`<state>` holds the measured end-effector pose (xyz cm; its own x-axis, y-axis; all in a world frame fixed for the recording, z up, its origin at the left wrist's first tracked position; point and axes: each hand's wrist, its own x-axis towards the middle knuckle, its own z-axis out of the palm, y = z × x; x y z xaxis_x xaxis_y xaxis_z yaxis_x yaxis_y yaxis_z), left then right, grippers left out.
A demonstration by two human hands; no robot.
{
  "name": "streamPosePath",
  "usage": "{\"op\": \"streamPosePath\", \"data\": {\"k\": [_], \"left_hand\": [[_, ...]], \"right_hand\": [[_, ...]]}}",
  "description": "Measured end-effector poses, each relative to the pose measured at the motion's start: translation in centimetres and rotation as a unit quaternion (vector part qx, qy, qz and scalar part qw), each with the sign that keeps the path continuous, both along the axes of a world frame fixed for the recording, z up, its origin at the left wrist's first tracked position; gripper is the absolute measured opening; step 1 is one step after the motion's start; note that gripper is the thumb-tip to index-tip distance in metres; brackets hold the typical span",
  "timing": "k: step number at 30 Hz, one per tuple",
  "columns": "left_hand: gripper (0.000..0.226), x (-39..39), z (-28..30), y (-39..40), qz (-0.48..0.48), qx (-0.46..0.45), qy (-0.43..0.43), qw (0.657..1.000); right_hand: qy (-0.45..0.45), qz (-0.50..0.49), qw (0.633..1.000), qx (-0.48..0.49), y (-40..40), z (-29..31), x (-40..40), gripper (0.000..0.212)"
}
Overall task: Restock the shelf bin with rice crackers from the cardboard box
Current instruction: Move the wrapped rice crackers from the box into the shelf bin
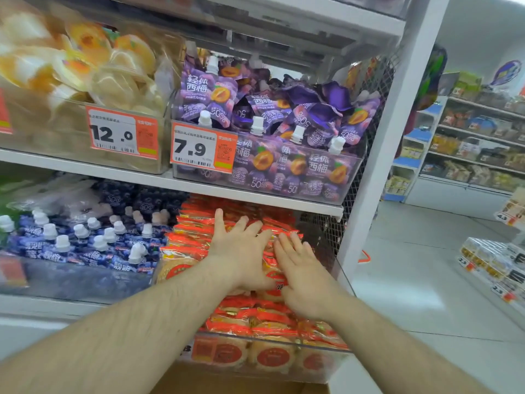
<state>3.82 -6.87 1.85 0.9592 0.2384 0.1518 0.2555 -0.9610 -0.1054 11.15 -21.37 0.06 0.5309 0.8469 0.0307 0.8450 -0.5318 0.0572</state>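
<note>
Bright, even overhead store light w/ soft, faint shadows; glare sheens the floor (420,294) at right and the clear bin fronts, motion blur smears the yellow snack packs (71,61) top left and far shelves (477,143), while wide-angle distortion bends the white upright (389,132) and frame edges.

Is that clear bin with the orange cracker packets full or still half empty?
Full. The rice cracker packets are heaped above the clear bin's front wall, and both hands, left and right, press flat on the pile.
</note>
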Motion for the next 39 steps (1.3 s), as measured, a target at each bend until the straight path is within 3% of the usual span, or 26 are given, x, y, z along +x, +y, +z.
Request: {"op": "streamPosePath", "data": {"k": [3,6,8,13,17,22,24,27,29,33,39], "left_hand": [[0.101,1.0,-0.3,0.2,0.004,-0.021,0.005,1.0],[0.09,1.4,-0.3,0.2,0.0,-0.03,0.0,1.0],[0.087,1.4,-0.5,0.1,-0.004,-0.029,-0.007,1.0],[0.086,1.2,-0.7,0.2,0.003,-0.025,-0.003,1.0],[0.082,1.2,-0.8,0.3,0.0,-0.022,-0.008,1.0],[0.082,1.1,-0.7,0.3,0.006,-0.024,0.004,1.0],[0.083,1.1,-0.6,0.4,0.005,-0.018,0.005,1.0],[0.085,1.0,-0.6,0.2,0.014,0.001,0.008,1.0],[0.084,0.8,-0.6,-0.1,0.022,0.031,0.001,0.999],[0.072,-0.2,-1.2,-1.6,-0.002,0.073,-0.069,0.995],[0.056,-1.1,-3.0,-2.6,-0.011,0.058,-0.1,0.993]], "right_hand": [[0.064,0.003,0.998,0.001,0.5,0.8,0.1,0.076],[0.121,-0.032,0.987,0.106,1.2,2.9,1.3,0.063],[0.11,-0.058,0.981,0.146,2.2,3.7,2.6,0.056],[0.106,-0.091,0.99,0.022,4.8,3.8,3.7,0.058],[0.143,-0.15,0.977,0.054,6.6,5.3,4.1,0.079],[0.169,-0.163,0.972,0.016,7.7,5.4,3.8,0.081],[0.18,-0.169,0.966,0.072,6.9,5.9,3.7,0.073],[0.187,-0.201,0.933,0.235,3.7,5.0,3.2,0.039],[0.199,-0.218,0.911,0.287,0.4,2.8,1.9,0.045],[0.178,-0.218,0.956,0.086,-2.7,-1.2,0.9,0.067],[0.156,-0.194,0.968,0.006,0.0,-1.3,4.1,0.07]]}}
